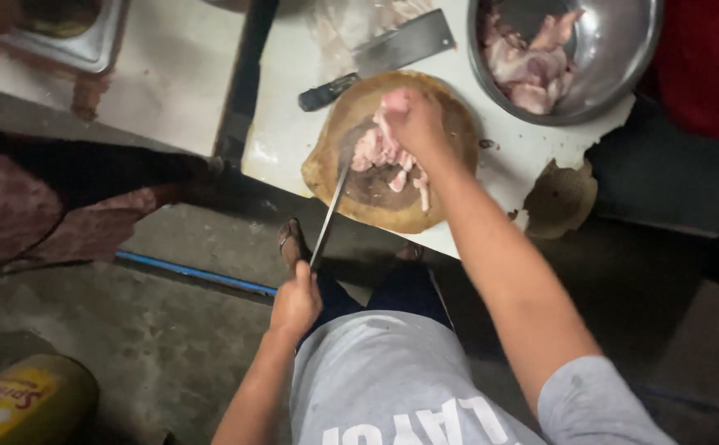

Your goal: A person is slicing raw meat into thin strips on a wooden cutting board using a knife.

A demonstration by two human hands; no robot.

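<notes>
On the round wooden block (442,210), the right hand (413,119) presses raw meat (380,152).

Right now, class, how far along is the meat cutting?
Done: cut pieces lie in the steel bowl. In hand: the right hand steadies raw meat on the round wooden board while the left hand holds a long knife. Left: that meat remains uncut.

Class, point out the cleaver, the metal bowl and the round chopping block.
cleaver (405,43), head view, flat of the blade
metal bowl (615,58), head view, bare inner wall
chopping block (331,156), head view, bare left rim
</notes>
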